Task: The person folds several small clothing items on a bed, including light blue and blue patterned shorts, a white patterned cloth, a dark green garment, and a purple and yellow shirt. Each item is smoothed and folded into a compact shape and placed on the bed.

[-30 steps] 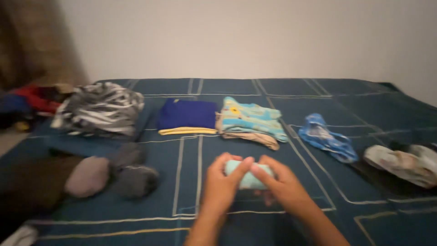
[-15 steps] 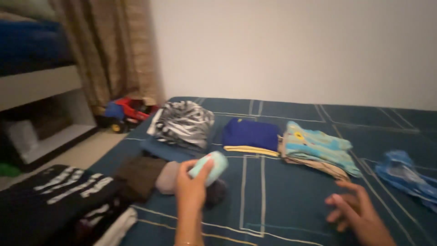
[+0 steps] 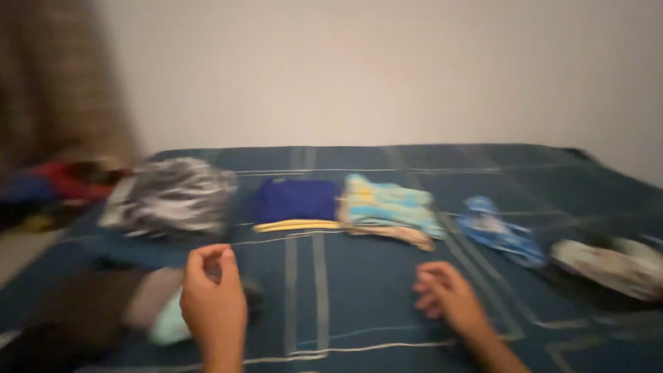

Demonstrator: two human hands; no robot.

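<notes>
Right now your left hand hovers over the left part of the bed, its grip empty, thumb and forefinger curled toward each other with nothing between them. The pale green rolled garment lies on the cover just below and left of that hand, beside a grey rolled piece and something brown that is too blurred to name. Your right hand rests loosely curled on the blue cover, holding nothing.

Judging from this, the roll is being set among the small rolled pieces. To do that well, check that it sits snug against its neighbours so the wrap cannot spring loose; if an end lifts, tuck it under before you draw the hand away. Lift the left hand straight up, not sideways, or you may drag the roll out of line.

Farther back, the striped black-and-white stack, the dark blue folded piece and the light blue patterned stack sit in a row; keep your sleeves and wrists off them. The blue crumpled garment and the pale one lie unfolded to the right.
</notes>
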